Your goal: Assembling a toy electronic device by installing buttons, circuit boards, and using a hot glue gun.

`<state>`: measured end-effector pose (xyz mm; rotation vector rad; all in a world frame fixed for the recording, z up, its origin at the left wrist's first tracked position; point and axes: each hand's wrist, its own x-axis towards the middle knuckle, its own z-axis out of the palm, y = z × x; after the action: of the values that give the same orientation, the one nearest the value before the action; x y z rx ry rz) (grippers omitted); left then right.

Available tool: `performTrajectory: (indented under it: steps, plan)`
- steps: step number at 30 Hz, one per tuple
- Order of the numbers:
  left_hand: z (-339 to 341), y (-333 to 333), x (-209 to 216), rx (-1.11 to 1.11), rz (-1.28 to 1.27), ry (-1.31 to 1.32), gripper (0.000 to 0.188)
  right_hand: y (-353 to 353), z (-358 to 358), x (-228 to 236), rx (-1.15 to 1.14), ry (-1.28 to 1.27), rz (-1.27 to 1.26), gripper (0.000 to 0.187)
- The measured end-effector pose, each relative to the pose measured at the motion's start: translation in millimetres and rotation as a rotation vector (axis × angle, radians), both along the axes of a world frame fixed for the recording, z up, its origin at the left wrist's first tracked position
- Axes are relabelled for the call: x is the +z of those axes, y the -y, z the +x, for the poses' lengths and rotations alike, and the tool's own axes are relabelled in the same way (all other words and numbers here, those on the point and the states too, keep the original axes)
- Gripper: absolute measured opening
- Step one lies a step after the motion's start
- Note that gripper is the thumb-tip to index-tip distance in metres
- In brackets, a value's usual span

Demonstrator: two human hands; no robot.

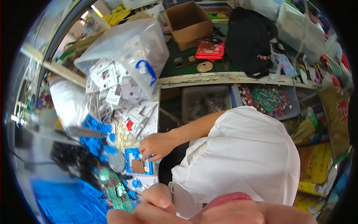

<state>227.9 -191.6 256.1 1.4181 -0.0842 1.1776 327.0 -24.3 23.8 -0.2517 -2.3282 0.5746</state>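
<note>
Red-lettered sack (334, 121); left fingers (157, 196) curled, right fingers (145, 150) at blue casing (128, 156), grips unclear

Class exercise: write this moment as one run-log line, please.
Right hand: at blue frame, hold unclear; Left hand: lower foreground, hold unclear; In blue frame: brown panel; Nearby: white casings

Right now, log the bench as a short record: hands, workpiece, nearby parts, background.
right hand: bent fingers at the casing's upper-right corner in view; grip unclear
left hand: close to camera, fingers curled; whether it holds anything unclear
workpiece: blue casing, brown panel inside
just above casing: small cream parts
farther up: white plastic parts at the mouth of a clear bin
background: cardboard box, red object
</note>
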Motion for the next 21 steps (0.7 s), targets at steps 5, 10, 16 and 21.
performTrajectory:
  steps: [5, 10, 16, 21]
  plan:
    - [-31, 11, -28, 0.581, 0.168, 0.217, 0.028, -17, -15, 19, 0.121, 0.011, -0.071, 0.022]
    - [-90, 19, -75, 1.160, 0.209, 0.046, 0.050, -47, -22, 10, -0.020, 0.116, -0.020, 0.026]
    - [-135, 36, -167, 1.376, -0.332, 0.119, 0.046, -73, -37, -22, -0.031, 0.322, -0.032, 0.027]
    - [-141, 35, -220, 1.635, -0.502, -0.023, 0.041, -83, -59, -49, 0.013, 0.297, 0.001, 0.038]
